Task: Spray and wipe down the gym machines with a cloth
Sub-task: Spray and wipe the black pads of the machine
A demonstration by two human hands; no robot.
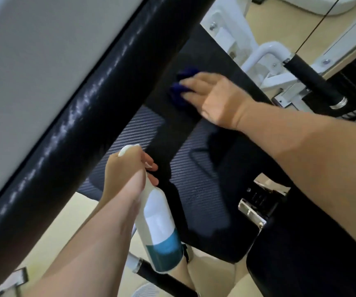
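Wiping appears to be the step in hand: a blue cloth (180,88) is pressed flat against the black pad (202,61) of the machine under the right hand (213,99), while a spray bottle (159,228) is gripped in the left hand (127,172). Next, fresh strokes over the unwiped padding are probably called for. The cloth is blurred and mostly hidden by fingers.

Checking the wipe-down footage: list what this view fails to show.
- Head view: most of the blue cloth lies under the right hand and is motion-blurred.
- The spray bottle nozzle and trigger are covered by the left hand.
- The black pad surface is blurred; wetness unreadable.
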